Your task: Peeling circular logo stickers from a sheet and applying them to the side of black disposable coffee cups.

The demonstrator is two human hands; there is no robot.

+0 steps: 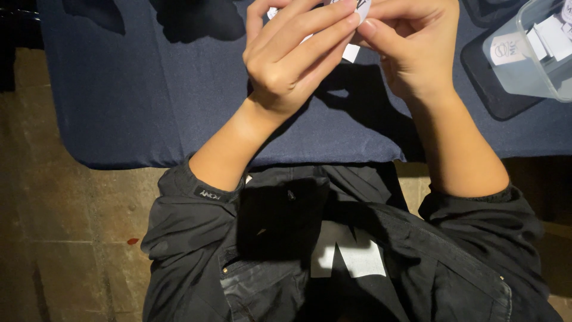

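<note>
Both hands (298, 53) (411, 48) pinch small white paper (351, 52); axis unclear.

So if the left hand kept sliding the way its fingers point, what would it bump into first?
The left hand points up and to the right, so it would likely meet the small white paper piece both hands pinch, then the right hand just beyond. They already nearly touch.
</note>
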